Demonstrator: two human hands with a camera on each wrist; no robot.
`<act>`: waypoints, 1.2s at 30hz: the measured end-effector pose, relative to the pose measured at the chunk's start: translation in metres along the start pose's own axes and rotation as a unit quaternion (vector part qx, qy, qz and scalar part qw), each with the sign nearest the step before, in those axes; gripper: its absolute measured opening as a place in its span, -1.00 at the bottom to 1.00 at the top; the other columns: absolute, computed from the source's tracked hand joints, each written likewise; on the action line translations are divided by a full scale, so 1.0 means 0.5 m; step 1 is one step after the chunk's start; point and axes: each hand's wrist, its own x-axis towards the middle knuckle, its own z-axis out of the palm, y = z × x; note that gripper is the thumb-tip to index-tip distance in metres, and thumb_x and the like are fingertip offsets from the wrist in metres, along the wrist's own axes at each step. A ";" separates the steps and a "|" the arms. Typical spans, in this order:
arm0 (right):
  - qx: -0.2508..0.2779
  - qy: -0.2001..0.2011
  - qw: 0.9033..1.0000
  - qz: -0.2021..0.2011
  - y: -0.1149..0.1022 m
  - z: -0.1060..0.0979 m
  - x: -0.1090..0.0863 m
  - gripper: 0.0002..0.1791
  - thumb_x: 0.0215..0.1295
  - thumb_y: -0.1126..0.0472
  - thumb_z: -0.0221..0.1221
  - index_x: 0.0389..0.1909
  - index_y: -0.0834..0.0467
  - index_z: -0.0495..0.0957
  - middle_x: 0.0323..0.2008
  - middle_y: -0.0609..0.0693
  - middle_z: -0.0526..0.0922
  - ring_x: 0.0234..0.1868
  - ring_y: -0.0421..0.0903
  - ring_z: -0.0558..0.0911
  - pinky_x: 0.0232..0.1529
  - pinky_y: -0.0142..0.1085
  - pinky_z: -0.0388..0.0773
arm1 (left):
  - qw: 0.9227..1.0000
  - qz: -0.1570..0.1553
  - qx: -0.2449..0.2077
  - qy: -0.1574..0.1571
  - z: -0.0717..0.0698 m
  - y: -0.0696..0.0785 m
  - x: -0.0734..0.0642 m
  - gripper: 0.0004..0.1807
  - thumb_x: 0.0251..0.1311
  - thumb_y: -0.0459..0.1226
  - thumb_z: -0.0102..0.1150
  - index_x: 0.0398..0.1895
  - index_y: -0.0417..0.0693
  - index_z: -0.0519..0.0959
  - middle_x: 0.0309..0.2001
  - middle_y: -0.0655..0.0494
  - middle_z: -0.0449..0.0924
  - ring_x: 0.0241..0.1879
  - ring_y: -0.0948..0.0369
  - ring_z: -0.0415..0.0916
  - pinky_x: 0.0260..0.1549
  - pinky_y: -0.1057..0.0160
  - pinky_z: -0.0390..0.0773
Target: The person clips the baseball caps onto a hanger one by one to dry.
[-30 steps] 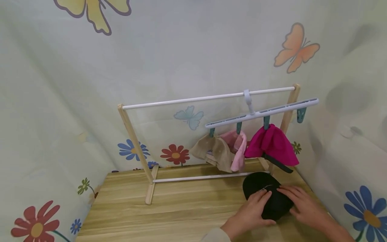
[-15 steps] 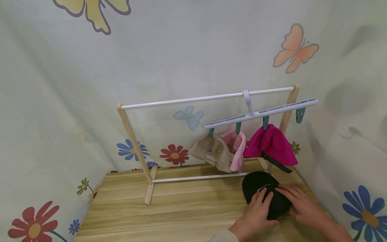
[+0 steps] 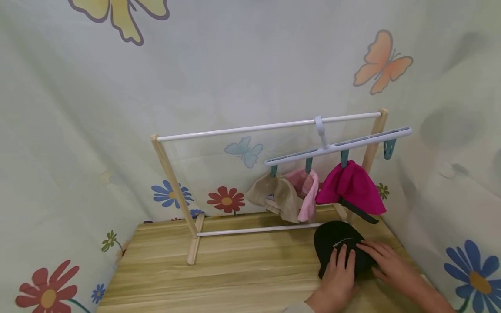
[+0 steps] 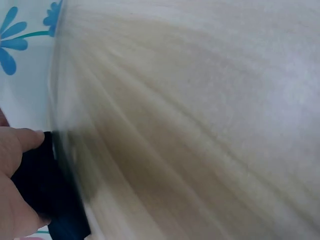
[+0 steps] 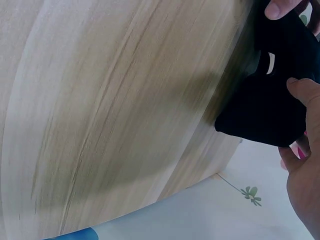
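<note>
A black baseball cap (image 3: 337, 235), with small light lettering on its front, is low over the right part of the wooden table, brim toward the rack. My left hand (image 3: 336, 279) grips its near left side, fingers spread over the crown; in the left wrist view the thumb and a finger hold the black cloth. The right side of the cap is held by my right hand (image 3: 395, 270), fingers on top. The right wrist view shows the right thumb on the cap's back (image 5: 267, 107), close to the small strap opening, with fingers underneath.
Behind the cap stands a drying rack with a white top rail (image 3: 235, 130) and wooden legs. A white clip hanger (image 3: 336, 148) hangs from it, bearing a beige cap (image 3: 283, 195), a pink cap (image 3: 311, 195) and a magenta cap (image 3: 354, 187). Its rightmost green clip (image 3: 389, 149) holds nothing.
My left hand has shifted right and slightly toward me along the cap, its fingers now pointing more away from me. The right hand has stayed nearly in place.
</note>
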 end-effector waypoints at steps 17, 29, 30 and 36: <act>0.028 -0.013 0.998 0.047 -0.010 0.000 0.006 -0.27 -0.16 0.36 0.57 0.16 0.21 0.58 0.04 0.15 0.64 -0.01 0.17 0.63 -0.13 0.05 0.66 | 1.000 -0.013 -0.013 -0.001 -0.004 -0.001 0.006 -0.11 0.24 -0.11 0.42 0.55 0.16 0.13 0.51 0.09 0.13 0.37 0.12 0.30 0.01 0.42 0.56; 0.015 0.014 0.999 0.041 -0.008 0.011 0.007 -0.24 -0.28 0.41 0.60 0.11 0.24 0.60 0.04 0.18 0.64 -0.03 0.18 0.64 -0.17 0.02 0.67 | 0.999 -0.016 -0.039 -0.008 -0.010 -0.008 0.007 -0.20 0.29 -0.16 0.37 0.53 0.21 0.18 0.51 0.14 0.15 0.35 0.15 0.32 0.01 0.42 0.57; 0.012 0.017 0.999 0.038 -0.008 0.012 0.007 -0.23 -0.30 0.41 0.60 0.10 0.25 0.60 0.04 0.19 0.64 -0.04 0.18 0.65 -0.18 0.01 0.67 | 0.999 -0.017 -0.045 -0.011 -0.012 -0.009 0.007 -0.20 0.30 -0.17 0.36 0.53 0.21 0.18 0.51 0.14 0.14 0.36 0.15 0.32 0.01 0.42 0.56; 0.008 0.030 0.999 0.035 -0.008 0.020 0.010 -0.19 -0.38 0.47 0.61 0.09 0.27 0.60 0.04 0.20 0.62 -0.07 0.18 0.66 -0.24 -0.04 0.68 | 0.998 -0.016 -0.068 -0.004 -0.015 -0.015 0.006 -0.25 0.35 -0.21 0.30 0.53 0.20 0.19 0.51 0.15 0.15 0.35 0.16 0.32 0.03 0.42 0.55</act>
